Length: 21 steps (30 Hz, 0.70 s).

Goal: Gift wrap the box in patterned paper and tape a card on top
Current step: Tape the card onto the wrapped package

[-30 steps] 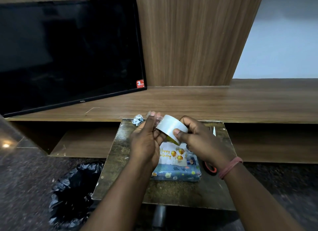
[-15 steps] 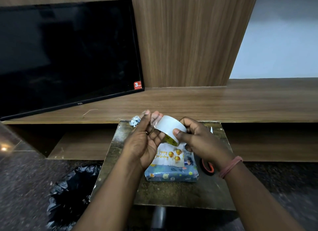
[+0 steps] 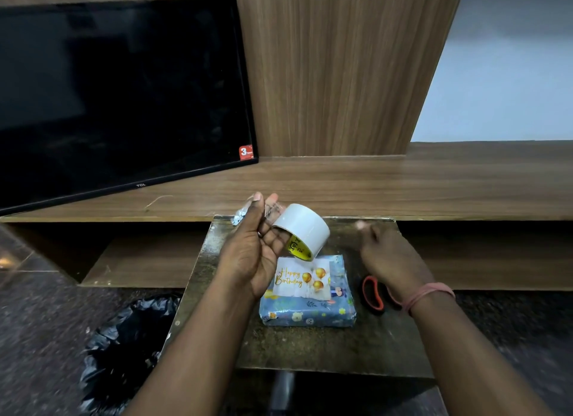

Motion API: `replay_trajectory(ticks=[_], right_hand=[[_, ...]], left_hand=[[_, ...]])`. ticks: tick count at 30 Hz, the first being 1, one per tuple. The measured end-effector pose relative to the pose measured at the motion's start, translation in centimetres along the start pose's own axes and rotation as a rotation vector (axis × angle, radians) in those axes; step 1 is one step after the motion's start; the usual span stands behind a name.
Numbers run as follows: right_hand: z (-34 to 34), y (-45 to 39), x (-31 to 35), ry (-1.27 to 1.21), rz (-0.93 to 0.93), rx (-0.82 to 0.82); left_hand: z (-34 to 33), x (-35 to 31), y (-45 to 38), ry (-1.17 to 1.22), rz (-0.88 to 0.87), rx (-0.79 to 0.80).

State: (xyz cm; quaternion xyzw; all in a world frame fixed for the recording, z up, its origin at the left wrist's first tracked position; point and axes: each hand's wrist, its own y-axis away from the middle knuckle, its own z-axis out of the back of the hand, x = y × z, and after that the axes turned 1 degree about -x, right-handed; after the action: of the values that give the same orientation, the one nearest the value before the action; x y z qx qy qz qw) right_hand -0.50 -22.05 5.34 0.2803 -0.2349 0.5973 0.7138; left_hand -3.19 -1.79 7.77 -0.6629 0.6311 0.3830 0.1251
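A black television (image 3: 117, 96) is seen leaning against a wood-panelled wall (image 3: 335, 68), standing on a long wooden shelf (image 3: 403, 183). In front of the shelf a small dark tabletop (image 3: 325, 347) is set, and to its left on the floor a bin lined with a black bag (image 3: 124, 347) is visible. On the tabletop the box (image 3: 310, 313) lies flat, wrapped in blue patterned paper, with a white "Happy Birthday" card (image 3: 302, 281) resting on its top face. Both hands are held above the tabletop. The left hand (image 3: 257, 254) is raised over the box's left side – a roll of tape (image 3: 302, 229) is gripped by it, with the thumb and fingers curled about the roll's left edge and a pulled strip of clear tape apparently pinched at the fingertips. The right hand (image 3: 390, 254) is held apart from the roll, to the right of the box, with nothing in it; its fingers are blurred, so whether they are straight or curled cannot be told. A pink band (image 3: 431, 294) is worn at the right wrist. Scissors with orange handles (image 3: 372, 294) lie just right of the box – partly hidden under the wrist. A crumpled scrap (image 3: 240, 215) sits at the tabletop's far-left corner
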Motion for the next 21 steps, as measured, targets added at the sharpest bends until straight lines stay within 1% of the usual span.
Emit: replay_trajectory(ticks=[2, 3, 5, 6, 10, 14, 21], right_hand=[[0.0, -0.1, -1.4, 0.272, -0.067, 0.065], [-0.2, -0.1, -2.1, 0.366, -0.079, 0.106], [-0.8, 0.2, -2.9, 0.485, -0.081, 0.162], [-1.1, 0.3, -3.1, 0.500, -0.086, 0.155], [-1.9, 0.2, -3.3, 0.369, -0.174, 0.019], [-2.3, 0.6, -3.1, 0.352, -0.209, -0.041], [-1.6, 0.5, -2.9, 0.301, -0.265, -0.062]], left_hand=[[-0.1, 0.2, -0.1, -0.021, -0.026, -0.008], [-0.1, 0.3, -0.1, -0.030, -0.039, -0.010], [-0.1, 0.5, -0.3, -0.026, -0.066, -0.015], [-0.1, 0.6, -0.3, -0.007, -0.073, -0.019], [0.2, 0.7, -0.9, 0.053, -0.124, -0.072], [0.5, 0.9, -1.3, 0.117, -0.162, -0.107], [0.5, 2.0, -1.7, 0.261, -0.125, -0.132]])
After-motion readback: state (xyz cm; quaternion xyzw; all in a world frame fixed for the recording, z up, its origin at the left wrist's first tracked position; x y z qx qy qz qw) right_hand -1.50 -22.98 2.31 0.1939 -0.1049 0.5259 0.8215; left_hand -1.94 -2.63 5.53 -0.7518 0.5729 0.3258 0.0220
